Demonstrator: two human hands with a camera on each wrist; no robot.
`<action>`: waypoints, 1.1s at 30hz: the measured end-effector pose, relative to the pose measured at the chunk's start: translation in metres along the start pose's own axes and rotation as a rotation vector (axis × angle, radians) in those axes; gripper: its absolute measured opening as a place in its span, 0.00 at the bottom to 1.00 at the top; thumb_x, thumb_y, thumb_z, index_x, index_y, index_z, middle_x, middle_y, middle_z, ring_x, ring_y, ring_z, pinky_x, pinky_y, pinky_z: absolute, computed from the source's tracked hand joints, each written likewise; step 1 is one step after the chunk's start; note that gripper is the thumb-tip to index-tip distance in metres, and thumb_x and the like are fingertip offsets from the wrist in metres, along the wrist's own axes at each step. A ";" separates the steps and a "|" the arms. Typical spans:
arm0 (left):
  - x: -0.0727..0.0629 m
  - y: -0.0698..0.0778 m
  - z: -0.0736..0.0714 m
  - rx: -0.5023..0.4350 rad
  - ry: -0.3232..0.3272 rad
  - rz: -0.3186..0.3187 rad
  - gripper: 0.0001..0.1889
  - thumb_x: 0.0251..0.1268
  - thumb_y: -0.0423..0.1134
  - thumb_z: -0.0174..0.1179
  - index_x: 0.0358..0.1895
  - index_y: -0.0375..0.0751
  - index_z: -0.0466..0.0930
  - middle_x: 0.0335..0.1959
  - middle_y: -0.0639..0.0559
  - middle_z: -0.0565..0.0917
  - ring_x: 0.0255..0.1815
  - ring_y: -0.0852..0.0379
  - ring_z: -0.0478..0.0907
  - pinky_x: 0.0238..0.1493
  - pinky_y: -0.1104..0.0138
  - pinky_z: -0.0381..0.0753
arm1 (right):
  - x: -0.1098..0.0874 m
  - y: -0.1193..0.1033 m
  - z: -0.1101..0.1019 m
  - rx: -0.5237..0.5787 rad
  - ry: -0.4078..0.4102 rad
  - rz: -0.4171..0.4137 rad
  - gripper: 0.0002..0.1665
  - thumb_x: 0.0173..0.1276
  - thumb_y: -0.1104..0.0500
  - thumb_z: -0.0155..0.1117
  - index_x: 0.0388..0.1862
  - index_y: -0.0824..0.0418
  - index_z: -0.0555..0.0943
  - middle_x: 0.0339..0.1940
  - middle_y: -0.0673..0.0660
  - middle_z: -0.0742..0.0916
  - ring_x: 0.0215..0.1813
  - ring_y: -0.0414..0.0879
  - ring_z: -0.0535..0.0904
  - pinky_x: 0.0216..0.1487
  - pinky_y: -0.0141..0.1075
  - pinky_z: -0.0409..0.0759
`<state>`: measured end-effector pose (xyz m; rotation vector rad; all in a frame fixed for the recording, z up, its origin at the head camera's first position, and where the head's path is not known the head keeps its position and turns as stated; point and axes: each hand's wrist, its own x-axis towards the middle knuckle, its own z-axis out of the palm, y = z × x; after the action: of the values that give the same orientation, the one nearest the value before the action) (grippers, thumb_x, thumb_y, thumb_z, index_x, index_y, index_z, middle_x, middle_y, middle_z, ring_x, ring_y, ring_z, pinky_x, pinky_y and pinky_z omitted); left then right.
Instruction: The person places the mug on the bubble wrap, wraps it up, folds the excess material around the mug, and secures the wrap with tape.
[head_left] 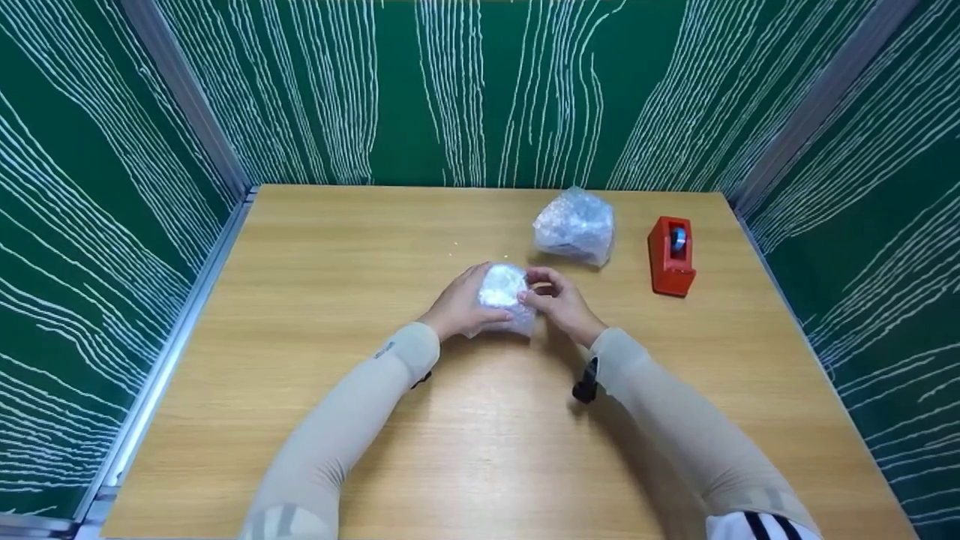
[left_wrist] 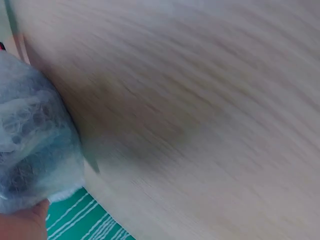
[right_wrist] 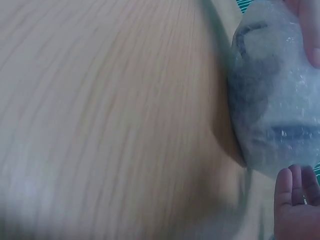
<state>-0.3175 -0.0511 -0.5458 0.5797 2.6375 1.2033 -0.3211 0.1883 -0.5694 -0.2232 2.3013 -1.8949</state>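
A small package in clear bubble wrap (head_left: 504, 289) stands on the wooden table between both hands, its top glaring white. My left hand (head_left: 463, 300) grips its left side, the thumb across the near face. At the right edge, my right hand (head_left: 559, 304) pinches the wrap with thumb and bent forefinger. The right wrist view shows dark shapes through the bubble wrap (right_wrist: 270, 95), with the right hand's fingers (right_wrist: 284, 187) by its lower end. In the left wrist view, the wrapped package (left_wrist: 37, 135) is cut off at the left border. What lies inside cannot be made out.
Another bubble-wrapped bundle (head_left: 576, 229) sits farther back, right of centre. A red tape dispenser (head_left: 671, 256) with a blue-looking roll stands to its right. Green panels (head_left: 397, 90) with white lines enclose the wooden table (head_left: 330, 247) at the back and sides.
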 end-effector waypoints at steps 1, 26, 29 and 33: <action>0.001 -0.002 -0.001 -0.005 -0.001 0.012 0.55 0.63 0.54 0.80 0.87 0.41 0.57 0.84 0.42 0.68 0.83 0.43 0.69 0.87 0.52 0.65 | 0.000 -0.001 -0.001 -0.012 0.001 -0.011 0.33 0.74 0.62 0.74 0.74 0.68 0.76 0.68 0.68 0.81 0.63 0.55 0.80 0.59 0.28 0.81; 0.000 -0.009 -0.010 -0.088 -0.057 -0.023 0.56 0.58 0.51 0.84 0.86 0.48 0.59 0.82 0.45 0.71 0.81 0.44 0.70 0.87 0.50 0.64 | -0.020 -0.027 -0.082 -0.192 0.090 0.109 0.39 0.75 0.48 0.76 0.79 0.58 0.74 0.76 0.65 0.79 0.74 0.57 0.76 0.82 0.52 0.74; 0.000 -0.009 -0.008 -0.077 -0.055 -0.021 0.56 0.58 0.51 0.84 0.86 0.48 0.59 0.82 0.44 0.71 0.81 0.44 0.70 0.87 0.50 0.65 | -0.020 -0.027 -0.094 -0.209 0.117 0.099 0.39 0.76 0.47 0.75 0.78 0.61 0.74 0.75 0.65 0.80 0.72 0.55 0.76 0.80 0.48 0.76; 0.001 -0.008 -0.008 -0.084 -0.055 0.004 0.55 0.58 0.49 0.84 0.86 0.45 0.60 0.81 0.43 0.73 0.80 0.44 0.72 0.85 0.51 0.67 | -0.022 -0.027 -0.108 -0.252 0.144 0.075 0.40 0.76 0.46 0.75 0.78 0.63 0.75 0.74 0.66 0.81 0.70 0.53 0.78 0.73 0.35 0.79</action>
<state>-0.3229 -0.0609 -0.5471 0.5948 2.5281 1.2737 -0.3218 0.2916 -0.5217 -0.0290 2.6025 -1.6333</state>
